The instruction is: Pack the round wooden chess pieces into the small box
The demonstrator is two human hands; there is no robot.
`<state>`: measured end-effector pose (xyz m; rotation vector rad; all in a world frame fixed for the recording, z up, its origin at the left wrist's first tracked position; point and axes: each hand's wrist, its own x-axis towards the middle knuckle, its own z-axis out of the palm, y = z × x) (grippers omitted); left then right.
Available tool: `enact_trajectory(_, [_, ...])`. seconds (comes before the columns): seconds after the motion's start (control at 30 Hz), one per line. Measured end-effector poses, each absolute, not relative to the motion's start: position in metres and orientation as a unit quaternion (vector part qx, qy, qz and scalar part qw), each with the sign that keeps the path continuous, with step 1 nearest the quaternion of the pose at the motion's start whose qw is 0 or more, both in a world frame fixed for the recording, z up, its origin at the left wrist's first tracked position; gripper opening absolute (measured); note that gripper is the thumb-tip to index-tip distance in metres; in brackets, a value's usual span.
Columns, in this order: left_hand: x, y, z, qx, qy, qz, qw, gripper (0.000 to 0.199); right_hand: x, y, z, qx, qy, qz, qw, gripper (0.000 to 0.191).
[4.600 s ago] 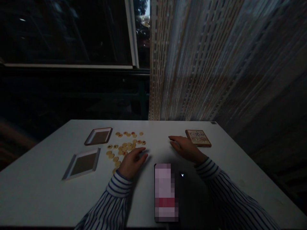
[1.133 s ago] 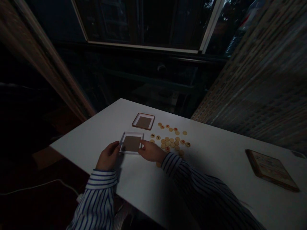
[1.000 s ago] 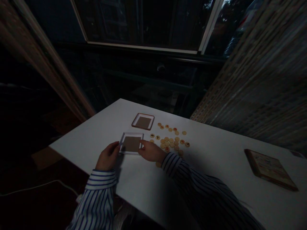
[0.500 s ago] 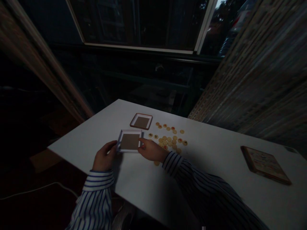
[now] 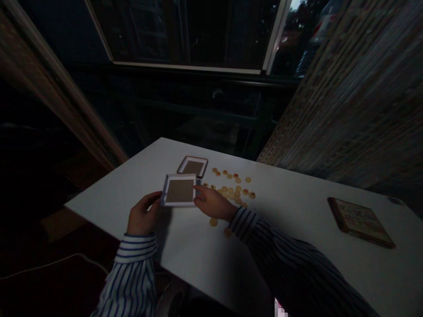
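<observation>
A square box tray [image 5: 180, 191] with white walls and a grey-brown bottom is held between both hands, with nothing inside it. My left hand [image 5: 143, 214] grips its left edge, and my right hand [image 5: 214, 203] pinches its right edge. Behind it on the table lies a brown-rimmed lid [image 5: 193, 167], its inside facing up. Round wooden pieces [image 5: 231, 196], some marked with red or black characters, are scattered to the right of the tray. My right hand and sleeve hide part of them.
The white table [image 5: 284, 193] carries a flat wooden-edged box [image 5: 361, 222] on its right side. A small dark flat item [image 5: 395, 201] lies at the far right corner. Curtains and a window stand behind. A white cable [image 5: 77, 254] runs below at the left.
The tray has lifted and tilted slightly, held by both hands. My right hand has shifted slightly right and up. The whole view has moved a little.
</observation>
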<state>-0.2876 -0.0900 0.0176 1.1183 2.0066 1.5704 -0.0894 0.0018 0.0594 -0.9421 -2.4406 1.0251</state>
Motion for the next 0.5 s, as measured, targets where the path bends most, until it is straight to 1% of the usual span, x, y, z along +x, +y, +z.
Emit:
enact_trajectory(0.13, [-0.279, -0.088, 0.027, 0.390, 0.713, 0.555, 0.179, 0.038, -0.082, 0.005, 0.066, -0.311, -0.859, 0.363, 0.182, 0.038])
enact_trajectory(0.33, [-0.264, -0.084, 0.038, 0.395, 0.709, 0.558, 0.175, 0.037, -0.068, 0.012, 0.072, -0.304, -0.844, 0.383, 0.218, 0.041])
enact_trajectory(0.5, [-0.255, -0.079, 0.040, 0.404, 0.700, 0.561, 0.177, 0.035, -0.059, 0.019, 0.074, -0.297, -0.834, 0.406, 0.226, 0.043])
